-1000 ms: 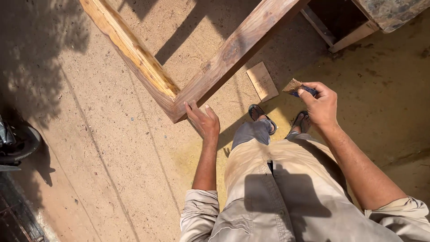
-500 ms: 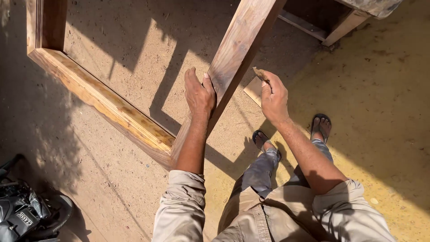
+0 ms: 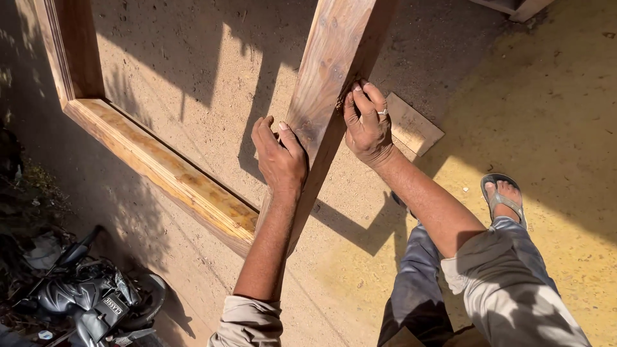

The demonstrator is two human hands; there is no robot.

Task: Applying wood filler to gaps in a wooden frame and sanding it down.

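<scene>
A large wooden frame (image 3: 160, 170) stands on sandy ground, its near upright beam (image 3: 328, 71) rising toward me. My left hand (image 3: 279, 157) grips the left edge of that beam. On the beam's right edge my right hand (image 3: 367, 122) presses a small piece of sandpaper, mostly hidden under the fingers. A ring shows on one finger. Both sleeves are rolled up.
A flat wooden offcut (image 3: 411, 125) lies on the ground just right of the beam. My sandalled foot (image 3: 504, 196) stands at the right. A dark motorbike (image 3: 90, 299) is parked at the lower left. Another wooden piece (image 3: 514, 6) sits at the top right edge.
I have stepped closer to the frame. My left hand went from the frame's corner up onto the beam's edge. My right hand carried the sandpaper across and now presses it on the beam.
</scene>
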